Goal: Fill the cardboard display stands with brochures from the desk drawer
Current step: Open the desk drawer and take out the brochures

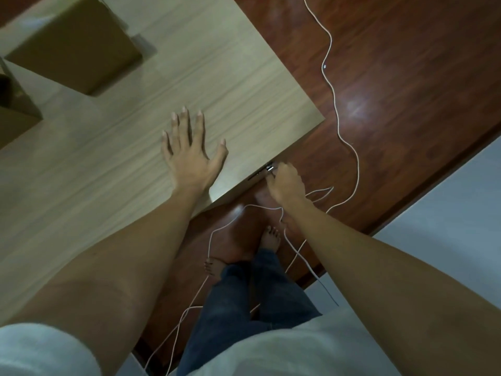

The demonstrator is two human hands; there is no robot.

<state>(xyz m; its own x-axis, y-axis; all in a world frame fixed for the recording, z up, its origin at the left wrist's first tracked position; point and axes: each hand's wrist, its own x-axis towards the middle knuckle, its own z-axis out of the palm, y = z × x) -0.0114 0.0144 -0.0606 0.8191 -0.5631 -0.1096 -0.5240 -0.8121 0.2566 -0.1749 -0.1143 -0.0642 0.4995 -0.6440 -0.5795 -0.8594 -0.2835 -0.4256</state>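
My left hand (189, 150) lies flat with spread fingers on the light wooden desk top (230, 77), near its front edge. Just below that edge, my right hand (286, 183) has its fingers curled round the metal drawer handle (267, 169). The drawer front itself is hidden under the desk top. Two brown cardboard display stands sit on the desk: one (76, 47) at the upper left, another (13, 109) cut off by the left frame edge. No brochures are visible.
A white cable (334, 104) snakes over the dark wooden floor (406, 77) to the right of the desk and loops around my bare feet (269, 237). A pale wall or surface (447, 226) rises at the lower right.
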